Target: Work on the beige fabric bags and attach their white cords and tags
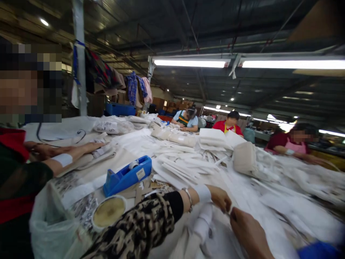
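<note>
My left hand [220, 198] reaches in from the lower left, in a leopard-print sleeve with a bracelet and a white wrist band. Its fingers are pinched together. My right hand [246, 230] comes up from the bottom right, fingers closed, its tips almost touching those of the left hand. Both hands pinch a small bit of the white cloth [205, 223] lying under them; exactly what is gripped is too small to see. A rolled white cloth piece lies just below my left wrist.
A blue tape dispenser [126, 174] and a round tape roll [109, 212] lie to the left, beside a plastic bag [51, 223]. Piles of white cloth strips [178, 165] and a beige bundle [244, 158] cover the table. A co-worker's hand [88, 147] rests at left; three people [229, 122] work across.
</note>
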Demonstrator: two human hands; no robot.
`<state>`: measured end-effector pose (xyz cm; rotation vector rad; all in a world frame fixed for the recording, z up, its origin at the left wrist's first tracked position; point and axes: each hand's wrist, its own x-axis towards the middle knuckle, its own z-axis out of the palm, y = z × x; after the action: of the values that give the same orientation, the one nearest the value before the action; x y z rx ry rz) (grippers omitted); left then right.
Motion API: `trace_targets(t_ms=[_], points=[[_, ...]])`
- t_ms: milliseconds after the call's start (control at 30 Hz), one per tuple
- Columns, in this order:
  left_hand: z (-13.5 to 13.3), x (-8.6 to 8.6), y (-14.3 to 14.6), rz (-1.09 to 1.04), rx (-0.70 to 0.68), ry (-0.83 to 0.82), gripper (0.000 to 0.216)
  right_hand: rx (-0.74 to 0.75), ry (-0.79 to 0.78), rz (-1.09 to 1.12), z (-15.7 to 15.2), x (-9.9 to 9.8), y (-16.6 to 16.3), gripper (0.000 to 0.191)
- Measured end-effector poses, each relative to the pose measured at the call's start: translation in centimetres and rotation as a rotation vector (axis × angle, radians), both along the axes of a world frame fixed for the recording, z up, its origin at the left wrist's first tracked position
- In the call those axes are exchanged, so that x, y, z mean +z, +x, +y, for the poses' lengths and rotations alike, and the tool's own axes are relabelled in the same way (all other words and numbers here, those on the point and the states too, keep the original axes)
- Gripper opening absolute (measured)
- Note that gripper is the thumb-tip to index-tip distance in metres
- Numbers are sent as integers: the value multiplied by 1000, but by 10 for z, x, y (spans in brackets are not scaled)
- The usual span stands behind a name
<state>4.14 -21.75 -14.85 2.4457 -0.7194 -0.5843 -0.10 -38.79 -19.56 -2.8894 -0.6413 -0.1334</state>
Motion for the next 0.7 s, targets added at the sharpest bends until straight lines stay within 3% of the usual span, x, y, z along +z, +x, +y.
trace_targets(t_ms=[67,167,367,467,567,700], points=[[0,-3,-3,-33,-5,-11,3,-17,-69,-42,8,12,-9,27],[-4,-6,-7,-92,38,47,12,-43,-99,-66,15,23,-14,27],[7,-1,-21,-151,295,317,16,-90,-105,-65,11,27,-20,25],[20,-1,-26,-106,377,371,23,-89,-66,-55,14,26,-22,25],[31,4,-32,-97,405,310,24,-90,-4,-19,17,29,-19,25],[50,24,-54,-185,434,118,17,-49,141,51,1,47,-18,26]])
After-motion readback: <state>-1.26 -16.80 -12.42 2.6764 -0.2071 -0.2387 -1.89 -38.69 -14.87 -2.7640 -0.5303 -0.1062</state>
